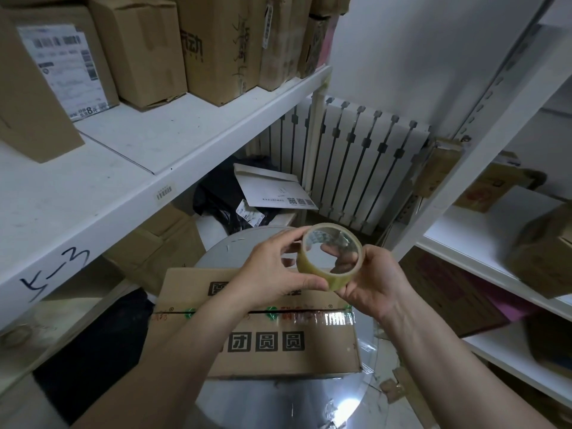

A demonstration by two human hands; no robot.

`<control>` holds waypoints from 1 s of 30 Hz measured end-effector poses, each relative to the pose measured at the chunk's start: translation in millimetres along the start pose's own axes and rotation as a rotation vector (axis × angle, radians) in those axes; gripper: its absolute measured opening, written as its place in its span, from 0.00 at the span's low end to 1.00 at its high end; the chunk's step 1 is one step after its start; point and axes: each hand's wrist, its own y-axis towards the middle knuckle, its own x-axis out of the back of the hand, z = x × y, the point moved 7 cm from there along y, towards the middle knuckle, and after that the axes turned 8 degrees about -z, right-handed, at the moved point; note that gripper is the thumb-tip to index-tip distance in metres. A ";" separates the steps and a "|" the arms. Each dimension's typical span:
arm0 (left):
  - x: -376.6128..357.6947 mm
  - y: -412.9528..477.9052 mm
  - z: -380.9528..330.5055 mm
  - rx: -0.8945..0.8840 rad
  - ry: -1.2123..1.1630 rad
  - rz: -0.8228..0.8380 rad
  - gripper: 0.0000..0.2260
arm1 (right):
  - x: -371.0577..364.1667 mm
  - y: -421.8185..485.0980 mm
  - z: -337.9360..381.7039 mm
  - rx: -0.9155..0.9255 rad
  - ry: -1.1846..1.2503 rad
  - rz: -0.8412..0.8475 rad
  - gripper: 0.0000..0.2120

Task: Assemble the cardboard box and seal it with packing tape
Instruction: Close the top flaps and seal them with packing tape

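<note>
A roll of clear packing tape is held up in front of me, above the box. My left hand pinches its left side, thumb at the lower rim and fingers over the top. My right hand grips the right side, with fingers showing through the hole of the roll. Below them a brown cardboard box with printed characters lies on a round grey table. Its top flaps are closed, and a shiny strip of tape covers the right part of the seam.
A white shelf on the left carries several cardboard boxes. Another white shelf unit with boxes stands on the right. A radiator is on the back wall. Black bags and a white envelope lie behind the table. Cardboard scraps litter the floor.
</note>
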 end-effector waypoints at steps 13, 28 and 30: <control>-3.4 -10.0 -22.0 -0.170 0.324 -0.088 0.41 | 5.9 14.2 0.4 0.071 0.124 -0.111 0.15; -7.1 -49.9 -30.9 -0.638 0.449 -0.579 0.24 | 2.5 8.2 -11.0 0.159 0.403 -0.087 0.14; -5.1 -51.7 -31.8 -0.626 0.429 -0.588 0.23 | 1.5 7.5 -11.6 0.150 0.399 -0.085 0.14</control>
